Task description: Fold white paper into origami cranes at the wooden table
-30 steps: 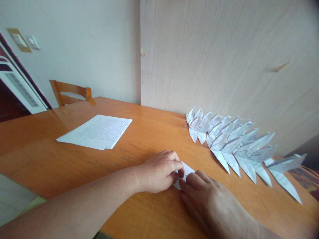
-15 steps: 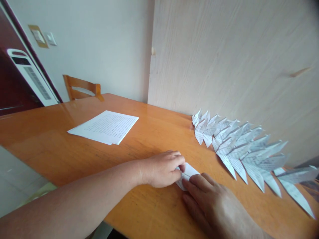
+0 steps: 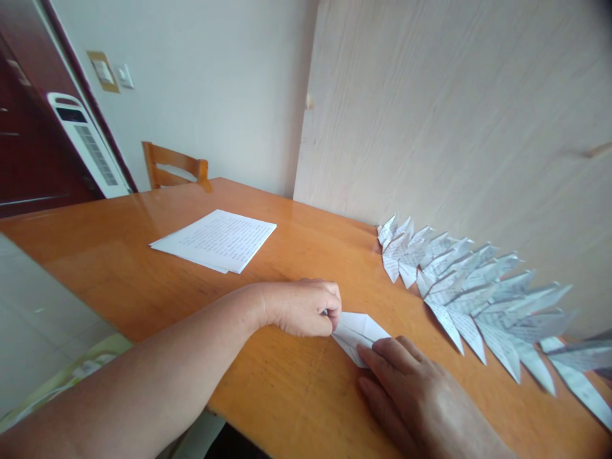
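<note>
A folded sheet of white paper (image 3: 357, 328) lies on the table with angled corners and a crease along its middle. My left hand (image 3: 308, 309) is closed with curled fingers at the paper's left end, seeming to pinch its edge; the fingertips are partly hidden. Across the right end of the paper rests my right hand (image 3: 415, 389), its fingers laid out side by side and pressing down, the thumb lower on the tabletop. Just right of my hands stand rows of folded paper pieces (image 3: 478, 280), pointed and covered with writing.
A stack of written sheets (image 3: 222, 239) lies farther back on the wooden table (image 3: 119, 255). Behind the table are a wooden chair (image 3: 174, 166) and a pale wood panel (image 3: 430, 108). A white upright appliance (image 3: 88, 146) stands by the dark red door (image 3: 33, 146).
My left hand has drawn back to the left and curled tighter, uncovering more of the folded paper. My right hand stays on the paper. The view has swung slightly left.
</note>
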The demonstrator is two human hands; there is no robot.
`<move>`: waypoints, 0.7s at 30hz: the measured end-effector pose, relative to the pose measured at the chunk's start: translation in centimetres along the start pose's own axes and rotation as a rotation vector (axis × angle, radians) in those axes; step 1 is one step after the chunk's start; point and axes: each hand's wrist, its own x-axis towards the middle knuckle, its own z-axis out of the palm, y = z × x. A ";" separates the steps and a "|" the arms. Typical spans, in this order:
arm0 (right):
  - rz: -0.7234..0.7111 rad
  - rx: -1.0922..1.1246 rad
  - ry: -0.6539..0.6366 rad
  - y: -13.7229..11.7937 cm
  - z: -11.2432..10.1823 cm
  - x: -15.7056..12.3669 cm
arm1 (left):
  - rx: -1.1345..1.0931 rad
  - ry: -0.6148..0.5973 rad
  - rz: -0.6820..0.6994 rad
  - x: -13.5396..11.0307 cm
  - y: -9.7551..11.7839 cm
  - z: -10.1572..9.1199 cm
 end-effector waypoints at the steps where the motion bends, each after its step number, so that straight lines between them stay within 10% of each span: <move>1: 0.001 -0.004 -0.001 0.0 0.0 0.0 | -0.004 0.003 0.001 0.0 -0.1 0.0; 21: 0.058 -0.020 -0.116 -0.2 0.1 0.3 | 0.038 0.095 0.027 0.6 -0.9 1.5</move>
